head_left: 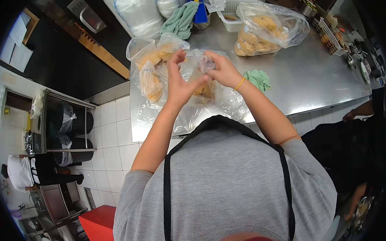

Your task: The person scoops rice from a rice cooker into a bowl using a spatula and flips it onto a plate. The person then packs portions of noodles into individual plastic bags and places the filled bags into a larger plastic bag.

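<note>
My right hand (223, 71), with a yellow band at the wrist, is closed on the gathered neck of a clear plastic bag (205, 90). Yellowish-brown food shows inside that bag, which hangs or rests low over the steel table; I cannot tell which. My left hand (178, 83) is beside it, fingers raised and apart, its thumb reaching toward the bag. To the left of it lies a small tied bag of similar food (152, 84). Behind my left hand is a larger open plastic bag (155, 53) with more of this food. Loose clear plastic sheeting (188, 116) spreads under my hands.
On the steel table (303, 81) stand a big bag of packed food (262, 33), a white basket (229, 22) and stacked plastic bags (139, 15). Green cloths (256, 80) lie about. A person in dark clothes (345, 144) is at right; another (20, 171) stands far left.
</note>
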